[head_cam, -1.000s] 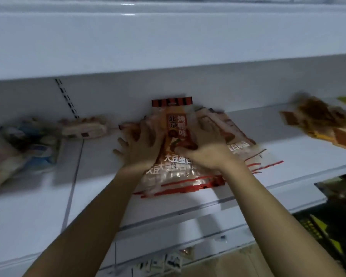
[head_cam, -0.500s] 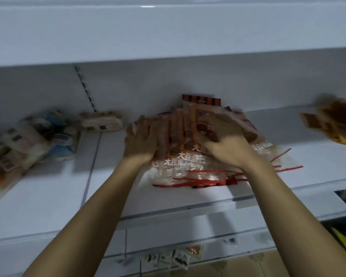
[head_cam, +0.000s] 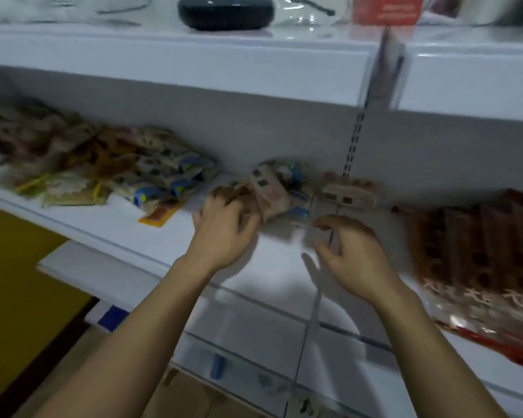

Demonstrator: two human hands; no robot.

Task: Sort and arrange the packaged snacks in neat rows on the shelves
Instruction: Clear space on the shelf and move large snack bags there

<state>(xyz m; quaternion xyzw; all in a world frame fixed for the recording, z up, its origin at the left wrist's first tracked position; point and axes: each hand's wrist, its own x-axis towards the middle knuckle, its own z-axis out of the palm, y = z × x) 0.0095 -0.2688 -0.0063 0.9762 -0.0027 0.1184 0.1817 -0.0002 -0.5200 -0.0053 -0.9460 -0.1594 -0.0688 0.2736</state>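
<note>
Looking down from the head view, we see a white shelf running across at a slant, its front lip passing under both our forearms, with a second white shelf overhead. On that upper board a dark rounded object and a red box sit above our hands. A slotted upright rises on the back wall just beyond our right hand.

Our left hand reaches to a small cluster of snack packets; its fingers curl against the cluster's near left side, but blur keeps us from telling whether they actually grip a packet. Our right hand hovers over bare shelf just right of the left one, thumb and fingers loosely spread and curved, holding nothing.

Left of our left hand lies a loose heap of mixed packets, spreading toward the far left edge. Beyond our right hand a single pale packet lies flat by the back wall. To the right of that hand sits a stack of large red-brown bags, reaching almost to the shelf's front lip.

Open white surface shows between our two hands and around our wrists. Below the lip we see lower white shelving, and off to the left a yellow floor area.
</note>
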